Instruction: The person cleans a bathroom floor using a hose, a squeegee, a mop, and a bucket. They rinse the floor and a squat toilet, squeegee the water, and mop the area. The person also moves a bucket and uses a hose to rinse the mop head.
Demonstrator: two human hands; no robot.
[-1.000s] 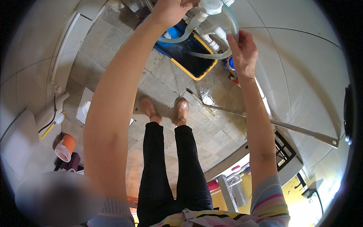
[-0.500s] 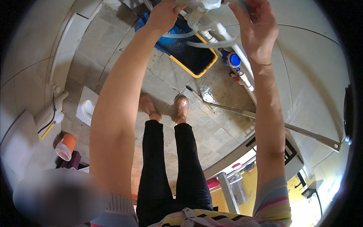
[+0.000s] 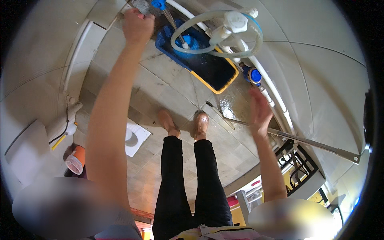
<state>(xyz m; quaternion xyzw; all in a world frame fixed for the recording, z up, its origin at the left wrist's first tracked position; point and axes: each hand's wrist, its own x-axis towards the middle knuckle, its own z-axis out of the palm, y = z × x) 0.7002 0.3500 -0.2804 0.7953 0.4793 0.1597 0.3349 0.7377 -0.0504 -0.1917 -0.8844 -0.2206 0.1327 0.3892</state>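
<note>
My left hand [image 3: 138, 27] is at the upper left, beside the blue tap, its fingers curled. Something small and pinkish shows at its fingers, too blurred to name. My right hand [image 3: 261, 112] hangs below the blue-capped water meter [image 3: 253, 75], fingers loosely apart and smeared by motion, with nothing visible in it. A clear hose [image 3: 258, 40] lies looped around a white valve [image 3: 235, 22] on the pipe. From the blue tap [image 3: 159, 4] a thin stream appears to run down into a blue tub with a yellow rim [image 3: 224, 89], which holds dark water and a blue item [image 3: 192, 43].
A squeegee's long handle [image 3: 316, 143] slants across the wet floor at the right. White pipes [image 3: 280, 105] run along the right wall. A squat toilet [image 3: 138, 138] is set in the floor at the left, near an orange bucket [image 3: 76, 159]. A black rack [image 3: 302, 170] stands at the lower right.
Both hands have left the white valve and hose. My left hand went further left, toward the tap; my right came down past the water meter. The hose now rests looped on the valve.
</note>
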